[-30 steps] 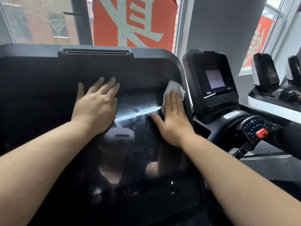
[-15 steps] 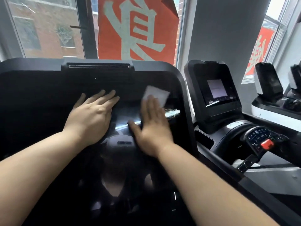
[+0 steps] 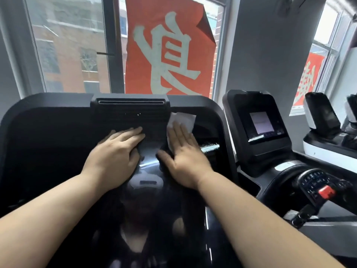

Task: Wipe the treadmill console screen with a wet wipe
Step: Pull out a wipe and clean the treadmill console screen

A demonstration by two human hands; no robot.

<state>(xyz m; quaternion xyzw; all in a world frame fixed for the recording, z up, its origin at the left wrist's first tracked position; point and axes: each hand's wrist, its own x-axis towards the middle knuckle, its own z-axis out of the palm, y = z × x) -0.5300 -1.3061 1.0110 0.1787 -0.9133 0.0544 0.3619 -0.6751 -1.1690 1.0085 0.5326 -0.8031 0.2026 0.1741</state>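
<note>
A large black glossy treadmill console screen (image 3: 58, 151) fills the lower left and centre of the head view. My right hand (image 3: 183, 153) lies flat with straight fingers on its upper middle, pressing a white wet wipe (image 3: 183, 118) whose top edge sticks out above my fingertips. Just to the left, my left hand (image 3: 114, 153) rests flat on the screen, fingers straight and pointing up-right. The two hands are close, with a narrow strip of reflective glass between them.
A second treadmill console (image 3: 258, 122) with a small lit display stands to the right, with a keypad and red stop button (image 3: 326, 191) below it. Windows and a red banner (image 3: 170, 51) with a white character are behind the console.
My right hand has slid the wipe leftward from the screen's right edge to the upper middle, near my left hand. The left hand has stayed in place. The camera view has tilted upward.
</note>
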